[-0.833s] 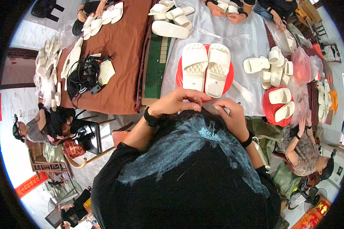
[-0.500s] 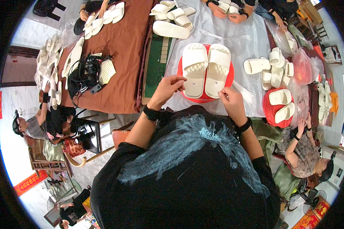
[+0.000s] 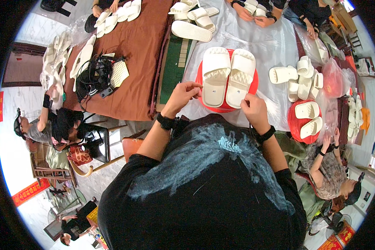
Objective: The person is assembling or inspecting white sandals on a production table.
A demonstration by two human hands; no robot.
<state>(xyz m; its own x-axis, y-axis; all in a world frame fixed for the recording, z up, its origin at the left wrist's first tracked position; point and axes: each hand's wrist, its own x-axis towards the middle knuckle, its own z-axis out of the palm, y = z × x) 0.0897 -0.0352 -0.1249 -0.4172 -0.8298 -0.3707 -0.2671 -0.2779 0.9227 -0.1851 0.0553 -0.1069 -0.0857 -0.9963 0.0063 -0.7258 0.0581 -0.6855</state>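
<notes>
The left desk [image 3: 133,79] is draped in smooth brown cloth, and the desk [image 3: 241,36] ahead of the wearer lies under clear, wrinkled plastic sheeting. At the far left, a clear plastic bag [image 3: 54,58] holds a heap of white slippers; on the right sits a soft pinkish plastic bag [image 3: 332,79], its contents too unclear to tell. A tangle of black cables [image 3: 93,79] lies on the brown cloth.

In front of the wearer, a round red base [image 3: 254,84] stands near the desk's near edge, bearing two creamy-white slippers side by side, toes far, heels near: a left slipper [image 3: 214,96] and a right slipper [image 3: 236,96]. Each has a broad, closed strap, puffy at the toe, a footbed quilted in diamonds, a rounded heel and a small dark mark. To the right, another red base [image 3: 292,123] carries a second pair.

The left hand [image 3: 181,98] reaches the left slipper's outer edge, the right hand [image 3: 255,110] the right slipper's heel edge. Both grips have bent fingers near the thumb; whether either pinches the rim, I cannot tell.
</notes>
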